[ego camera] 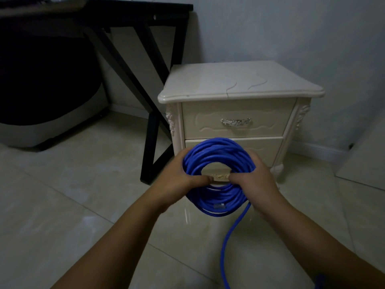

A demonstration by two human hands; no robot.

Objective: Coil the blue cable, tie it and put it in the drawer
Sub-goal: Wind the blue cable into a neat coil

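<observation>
No legible text, labels, brands, numbers or signs in the head view. Surfaces checked: blue cable [216, 163] jacket shows no readable print; nightstand [239, 84] top and drawer fronts carry only relief ornament and a metal handle [236, 122], no lettering. Dim light limits fine detail.

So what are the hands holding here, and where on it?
Both grip the blue cable coil: left hand on its left side, right hand on its right side. A loose tail hangs free.
</observation>
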